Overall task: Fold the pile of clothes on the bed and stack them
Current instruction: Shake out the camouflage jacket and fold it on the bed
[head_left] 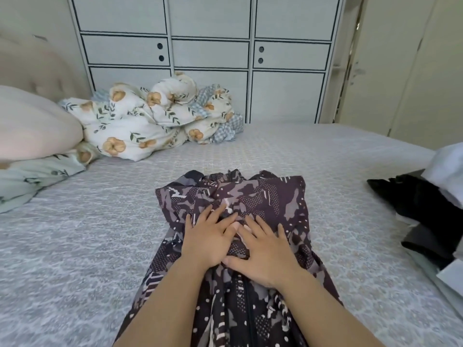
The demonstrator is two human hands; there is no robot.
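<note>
1. Garment (pixel 253 199), dark and patterned, is spread lengthwise on the bed (pixel 75 246), nearest the camera.
2. Clothes (pixel 426 209), black and white, are heaped at the bed's right edge.
3. Left hand (pixel 209 236) is pressed flat on the garment, fingers straight and spread.
4. Right hand (pixel 265 251) is laid flat beside it, fingers spread, thumbs touching.

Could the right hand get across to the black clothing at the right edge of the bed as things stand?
Probably yes. The right hand lies flat on the patterned garment, holding nothing, and only bare bedspread shows between it and the black clothing. Whether the arm stretches that far cannot be judged here.
</note>
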